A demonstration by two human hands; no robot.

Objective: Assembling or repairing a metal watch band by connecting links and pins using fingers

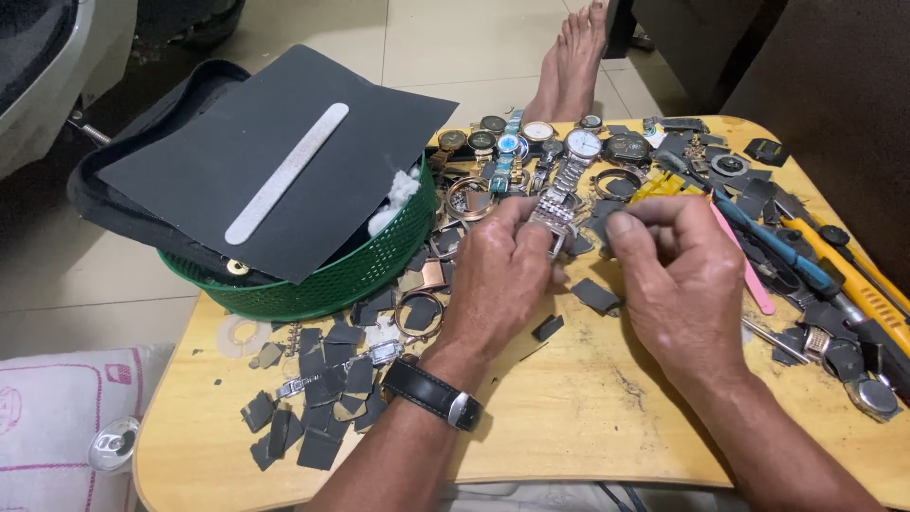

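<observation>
While our left hand [498,270] pinches the steel band [555,220] between thumb and fingers, our right hand [678,275] is curled narrow beside it, thumb and forefinger closed toward the same piece, though we cannot tell whether they grip a small tool or pin. The band hangs off a silver watch [582,144] whose white face lies further up the wooden table [569,408], so the piece sits just above the tabletop, between both hands, with its far end resting among the other watches. We judge it fairly light but dense for its size, with rigid metal links that fold freely at each joint, so it will flop and swing if we lift it by one end. The polished links look slippery; we would grip across the flat width of the band near the spot being handled, not by its edges. The glass is the fragile part, so we keep fingers off it and keep the case lying down. Around us lie dark strap scraps [322,398], a green basket [332,275] under a dark sheet [284,152], and blue and yellow tools [815,265] at the right.
</observation>
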